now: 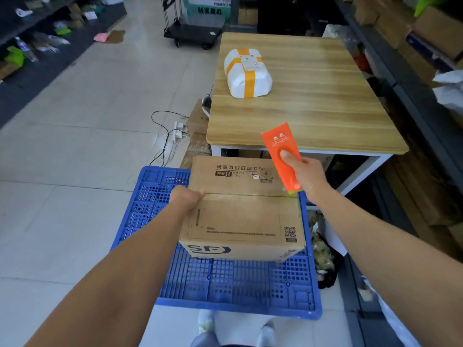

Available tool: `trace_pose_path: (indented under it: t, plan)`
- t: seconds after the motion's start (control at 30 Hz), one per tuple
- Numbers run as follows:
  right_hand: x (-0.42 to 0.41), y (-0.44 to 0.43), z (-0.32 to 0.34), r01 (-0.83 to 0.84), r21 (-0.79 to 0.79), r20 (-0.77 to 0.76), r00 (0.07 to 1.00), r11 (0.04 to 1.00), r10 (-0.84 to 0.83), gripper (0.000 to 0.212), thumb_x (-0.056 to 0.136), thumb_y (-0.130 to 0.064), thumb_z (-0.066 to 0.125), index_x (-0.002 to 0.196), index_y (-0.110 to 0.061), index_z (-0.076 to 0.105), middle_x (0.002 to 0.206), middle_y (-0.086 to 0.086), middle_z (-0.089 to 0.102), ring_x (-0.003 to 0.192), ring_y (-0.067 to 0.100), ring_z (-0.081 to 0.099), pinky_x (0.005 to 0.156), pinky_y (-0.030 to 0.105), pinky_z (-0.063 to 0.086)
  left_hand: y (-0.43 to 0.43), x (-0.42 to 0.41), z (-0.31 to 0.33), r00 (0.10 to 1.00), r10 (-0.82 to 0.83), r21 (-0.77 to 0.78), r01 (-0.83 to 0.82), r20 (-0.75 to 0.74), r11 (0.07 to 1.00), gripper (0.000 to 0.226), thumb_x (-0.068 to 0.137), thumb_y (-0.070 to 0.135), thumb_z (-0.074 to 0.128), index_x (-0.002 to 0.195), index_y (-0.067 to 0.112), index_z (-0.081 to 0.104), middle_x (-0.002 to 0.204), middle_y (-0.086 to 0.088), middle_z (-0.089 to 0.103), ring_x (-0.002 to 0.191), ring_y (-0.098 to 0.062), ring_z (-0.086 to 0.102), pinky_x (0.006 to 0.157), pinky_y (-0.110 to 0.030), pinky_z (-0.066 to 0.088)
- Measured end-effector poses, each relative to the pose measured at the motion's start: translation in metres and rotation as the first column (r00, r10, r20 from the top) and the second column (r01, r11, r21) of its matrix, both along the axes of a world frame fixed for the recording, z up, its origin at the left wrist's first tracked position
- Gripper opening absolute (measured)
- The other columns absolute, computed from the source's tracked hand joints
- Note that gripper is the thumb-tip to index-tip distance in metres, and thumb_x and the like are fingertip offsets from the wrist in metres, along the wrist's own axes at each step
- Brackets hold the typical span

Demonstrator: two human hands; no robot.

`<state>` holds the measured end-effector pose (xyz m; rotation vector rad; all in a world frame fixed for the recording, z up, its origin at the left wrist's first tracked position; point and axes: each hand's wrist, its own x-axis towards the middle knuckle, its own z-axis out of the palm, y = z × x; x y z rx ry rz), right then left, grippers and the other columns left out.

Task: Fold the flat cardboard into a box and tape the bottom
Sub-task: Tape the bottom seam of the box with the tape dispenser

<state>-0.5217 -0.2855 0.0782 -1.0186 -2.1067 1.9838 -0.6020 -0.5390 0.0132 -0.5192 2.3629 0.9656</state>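
Cardboard box (240, 219) held left, orange packet (278, 144) right

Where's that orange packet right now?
Head view: the right hand pinches the flat orange packet just above the brown cardboard box, right of centre, before the wooden table.

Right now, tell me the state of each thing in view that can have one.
cardboard box: folded up, flaps shut along a middle seam; whether taped, cannot tell.
left hand: grips the box's left edge at the seam.
right hand: pinches the orange packet, thumb on its face.
orange packet: held up, beyond the box's right side.
white parcel: wrapped shut with yellow tape, lying on the table.
blue pallet: lying flat beneath the box.
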Motion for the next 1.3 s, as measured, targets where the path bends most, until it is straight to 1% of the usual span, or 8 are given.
trace_pose_path:
  t: [0.13,0.3,0.4,0.57,0.73,0.97,1.1,1.3]
  plan:
    - [0.005,0.010,-0.010,0.096,0.090,0.004,0.995,0.991,-0.097,0.031,0.081,-0.046,0.069,0.095,-0.019,0.062,0.093,0.001,0.066,0.089,0.025,0.066,0.084,0.043,0.055,0.002,-0.001,-0.004,1.000,-0.005,-0.074,0.003,-0.024,0.997,0.047,0.087,0.036,0.065,0.112,-0.003,0.053,0.111,-0.018,0.062,0.101,-0.032,0.061,0.080,-0.037,0.049]
    - [0.016,0.028,-0.019,0.191,0.155,0.033,0.980,0.969,-0.198,0.044,0.081,-0.046,0.070,0.106,-0.011,0.065,0.100,0.007,0.068,0.090,0.026,0.067,0.079,0.036,0.055,0.007,-0.005,0.001,0.996,-0.078,-0.200,0.070,-0.033,0.977,0.045,0.092,0.025,0.056,0.124,-0.005,0.045,0.112,-0.018,0.058,0.107,-0.034,0.056,0.085,-0.036,0.046]
    - [0.024,0.035,-0.028,0.219,0.168,0.069,0.970,0.961,-0.233,0.050,0.080,-0.048,0.069,0.110,-0.009,0.065,0.100,0.007,0.067,0.088,0.025,0.066,0.073,0.034,0.052,0.031,0.004,0.002,0.962,-0.234,-0.389,0.163,-0.142,0.907,0.072,0.089,0.030,0.056,0.144,-0.001,0.022,0.150,-0.023,0.026,0.139,-0.039,0.024,0.114,-0.047,0.024]
    - [0.036,0.044,-0.048,0.204,0.188,0.128,0.965,0.961,-0.230,0.056,0.081,-0.051,0.067,0.116,-0.008,0.062,0.107,0.008,0.067,0.095,0.026,0.065,0.084,0.038,0.053,0.093,0.046,0.009,0.833,-0.542,-0.417,0.455,-0.113,0.787,0.125,0.070,0.080,0.050,0.149,0.004,-0.008,0.157,-0.020,-0.012,0.145,-0.035,-0.013,0.115,-0.051,-0.007]
    - [0.052,0.056,-0.067,0.144,0.151,0.197,0.965,0.978,-0.173,0.056,0.089,-0.043,0.061,0.134,-0.012,0.051,0.124,0.009,0.061,0.110,0.030,0.060,0.096,0.041,0.048,0.099,0.052,-0.008,0.849,-0.524,-0.357,0.470,-0.068,0.807,0.123,0.072,0.071,0.060,0.150,0.007,-0.011,0.157,-0.019,-0.017,0.144,-0.034,-0.019,0.115,-0.051,-0.008]
    - [0.068,0.067,-0.112,0.020,0.158,0.393,0.916,0.987,-0.082,0.060,0.089,-0.040,0.059,0.145,-0.034,0.036,0.126,0.007,0.060,0.107,0.033,0.059,0.096,0.048,0.048,0.090,0.039,-0.007,0.897,-0.371,-0.279,0.302,-0.240,0.912,0.081,0.083,0.037,0.067,0.147,0.012,0.024,0.157,-0.013,0.010,0.145,-0.032,0.007,0.118,-0.049,0.011]
    - [0.072,0.063,-0.140,-0.094,0.154,0.502,0.865,0.983,0.004,0.066,0.091,-0.038,0.054,0.145,-0.050,0.019,0.120,0.003,0.055,0.108,0.037,0.057,0.096,0.047,0.047,0.071,0.051,-0.017,0.909,-0.327,-0.427,0.195,-0.260,0.883,0.104,0.079,0.061,0.061,0.150,0.005,0.010,0.159,-0.017,-0.001,0.147,-0.032,-0.003,0.119,-0.047,0.001]
    - [0.080,0.057,-0.188,-0.264,0.180,0.678,0.731,0.948,0.075,0.070,0.094,-0.044,0.052,0.152,-0.022,0.020,0.134,0.018,0.051,0.113,0.037,0.055,0.085,0.038,0.046,0.065,0.051,-0.025,0.935,-0.273,-0.437,0.153,-0.225,0.886,0.116,0.072,0.076,0.053,0.150,0.004,0.005,0.158,-0.020,-0.004,0.146,-0.033,-0.008,0.118,-0.046,-0.005]
